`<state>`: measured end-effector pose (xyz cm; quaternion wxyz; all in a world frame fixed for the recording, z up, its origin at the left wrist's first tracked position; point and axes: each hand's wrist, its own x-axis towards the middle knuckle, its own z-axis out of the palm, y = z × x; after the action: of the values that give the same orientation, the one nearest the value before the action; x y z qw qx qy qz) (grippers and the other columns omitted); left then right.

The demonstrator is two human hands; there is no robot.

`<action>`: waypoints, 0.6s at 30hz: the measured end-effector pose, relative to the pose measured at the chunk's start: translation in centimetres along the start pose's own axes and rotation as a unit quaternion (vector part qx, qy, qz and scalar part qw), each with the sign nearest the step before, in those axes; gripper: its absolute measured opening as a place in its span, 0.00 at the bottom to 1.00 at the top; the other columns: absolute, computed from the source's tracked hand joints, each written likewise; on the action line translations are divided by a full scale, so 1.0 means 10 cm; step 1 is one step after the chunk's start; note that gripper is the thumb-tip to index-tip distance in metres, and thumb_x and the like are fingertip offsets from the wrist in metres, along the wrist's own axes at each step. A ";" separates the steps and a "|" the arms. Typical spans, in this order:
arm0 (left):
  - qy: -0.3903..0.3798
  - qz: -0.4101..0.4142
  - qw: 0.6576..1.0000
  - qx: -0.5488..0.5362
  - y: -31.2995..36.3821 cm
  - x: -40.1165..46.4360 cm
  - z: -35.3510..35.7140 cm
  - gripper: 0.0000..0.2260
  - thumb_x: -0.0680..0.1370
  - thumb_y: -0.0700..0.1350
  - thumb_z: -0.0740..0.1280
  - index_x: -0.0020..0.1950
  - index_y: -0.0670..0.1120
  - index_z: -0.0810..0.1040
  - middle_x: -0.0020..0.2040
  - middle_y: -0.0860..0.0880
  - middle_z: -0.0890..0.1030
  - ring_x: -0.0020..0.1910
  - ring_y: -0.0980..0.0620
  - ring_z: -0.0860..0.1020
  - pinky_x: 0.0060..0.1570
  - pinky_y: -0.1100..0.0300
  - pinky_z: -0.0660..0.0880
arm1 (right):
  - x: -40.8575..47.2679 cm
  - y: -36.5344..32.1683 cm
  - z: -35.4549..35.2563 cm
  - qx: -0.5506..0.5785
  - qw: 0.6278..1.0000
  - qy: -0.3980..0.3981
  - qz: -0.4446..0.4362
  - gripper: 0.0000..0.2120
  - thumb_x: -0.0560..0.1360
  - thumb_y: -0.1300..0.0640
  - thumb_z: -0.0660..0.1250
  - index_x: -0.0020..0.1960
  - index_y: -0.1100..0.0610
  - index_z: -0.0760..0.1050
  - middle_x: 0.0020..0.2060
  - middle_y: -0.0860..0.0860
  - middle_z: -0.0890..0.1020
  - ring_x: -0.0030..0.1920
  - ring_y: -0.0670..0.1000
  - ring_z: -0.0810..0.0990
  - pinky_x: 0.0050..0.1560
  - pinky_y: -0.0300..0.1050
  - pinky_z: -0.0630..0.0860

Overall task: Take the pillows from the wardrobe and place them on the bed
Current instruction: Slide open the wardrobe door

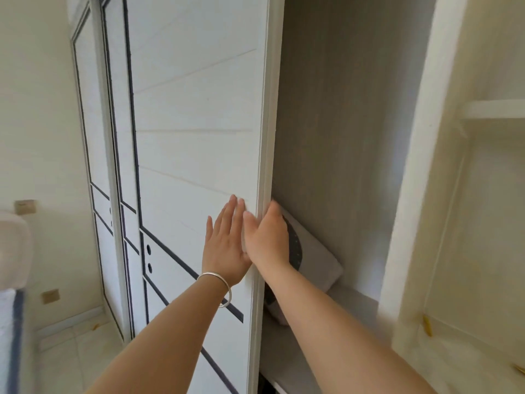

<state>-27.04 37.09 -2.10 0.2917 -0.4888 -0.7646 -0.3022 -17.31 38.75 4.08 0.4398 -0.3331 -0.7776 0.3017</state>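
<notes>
Two bare forearms reach forward. Just behind the right hand (267, 240), the pillow (318, 257) lies on the wardrobe shelf (355, 301), its long side slanting down to the right. That hand clasps the wardrobe door (199, 155) edge, thumb in front. The left hand (225, 248) presses flat, fingers together, on the door face.

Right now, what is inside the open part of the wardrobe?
A pale pillow lies on a shelf. The right hand and the door cover its left part, so whether more pillows lie there cannot be seen.
</notes>
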 end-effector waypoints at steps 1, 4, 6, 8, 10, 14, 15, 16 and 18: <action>0.004 0.005 1.000 -0.006 -0.11 0.05 0.04 0.31 0.80 0.58 0.50 0.77 0.49 0.40 0.76 0.53 0.36 0.72 0.58 0.32 0.70 0.56 0.33 | 0.06 -0.01 0.11 0.000 1.000 0.001 0.002 0.24 0.78 0.46 0.59 0.69 0.57 0.62 0.65 0.54 0.74 0.61 0.54 0.76 0.56 0.43 0.74; 0.003 0.016 0.999 -0.035 -0.44 0.19 0.14 0.30 0.80 0.57 0.50 0.77 0.49 0.40 0.77 0.53 0.37 0.74 0.58 0.33 0.72 0.58 0.36 | 0.26 -0.03 0.43 -0.013 1.000 -0.004 0.002 0.23 0.78 0.45 0.59 0.66 0.57 0.64 0.61 0.54 0.75 0.58 0.53 0.77 0.51 0.41 0.74; 0.000 0.024 0.999 -0.045 -0.65 0.27 0.18 0.30 0.80 0.58 0.48 0.77 0.49 0.39 0.77 0.52 0.39 0.75 0.57 0.36 0.74 0.56 0.40 | 0.40 -0.05 0.64 -0.037 0.999 0.005 -0.008 0.23 0.77 0.43 0.59 0.65 0.58 0.64 0.60 0.54 0.76 0.56 0.53 0.77 0.48 0.41 0.74; -0.004 0.029 0.998 -0.054 -0.84 0.36 0.20 0.30 0.78 0.60 0.44 0.76 0.49 0.40 0.78 0.51 0.40 0.76 0.55 0.38 0.75 0.54 0.43 | 0.54 -0.06 0.86 -0.065 0.998 0.016 -0.022 0.25 0.77 0.42 0.58 0.65 0.58 0.65 0.60 0.54 0.77 0.56 0.53 0.78 0.50 0.42 0.75; -0.008 0.027 0.998 -0.060 -1.03 0.45 0.21 0.31 0.77 0.61 0.42 0.76 0.49 0.40 0.78 0.50 0.41 0.76 0.55 0.40 0.76 0.53 0.45 | 0.69 -0.06 1.07 -0.093 0.994 0.029 -0.041 0.26 0.76 0.39 0.58 0.64 0.58 0.67 0.59 0.53 0.78 0.56 0.53 0.78 0.53 0.45 0.77; 0.001 0.025 0.997 -0.076 -1.36 0.63 0.26 0.31 0.77 0.62 0.44 0.75 0.51 0.40 0.79 0.49 0.45 0.77 0.54 0.44 0.75 0.50 0.52 | 0.98 -0.05 1.37 -0.109 0.990 0.028 -0.089 0.27 0.74 0.35 0.58 0.58 0.57 0.73 0.53 0.52 0.82 0.52 0.54 0.81 0.51 0.51 0.79; 0.005 0.025 0.996 -0.083 -1.43 0.67 0.26 0.30 0.77 0.62 0.45 0.75 0.51 0.40 0.79 0.49 0.46 0.77 0.54 0.45 0.75 0.50 0.54 | 1.05 -0.05 1.44 -0.112 0.988 0.019 -0.102 0.28 0.73 0.35 0.58 0.58 0.57 0.74 0.52 0.52 0.82 0.51 0.54 0.82 0.51 0.51 0.80; 0.011 0.025 0.996 -0.088 -1.50 0.71 0.28 0.30 0.77 0.61 0.46 0.75 0.50 0.42 0.79 0.49 0.48 0.77 0.54 0.47 0.74 0.50 0.56 | 1.12 -0.05 1.52 -0.112 0.987 0.012 -0.115 0.29 0.73 0.35 0.58 0.59 0.58 0.74 0.51 0.53 0.83 0.50 0.54 0.82 0.51 0.51 0.80; 0.023 0.021 0.996 -0.088 -1.65 0.78 0.32 0.31 0.77 0.60 0.49 0.76 0.49 0.44 0.78 0.49 0.49 0.77 0.54 0.49 0.73 0.50 0.60 | 1.25 -0.04 1.67 -0.108 0.985 0.006 -0.137 0.29 0.73 0.35 0.58 0.58 0.59 0.75 0.48 0.53 0.83 0.48 0.54 0.83 0.49 0.51 0.81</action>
<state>-45.49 38.31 -1.30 0.2711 -0.5219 -0.7177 -0.3729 -37.07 45.34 3.24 0.4429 -0.2711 -0.8412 0.1508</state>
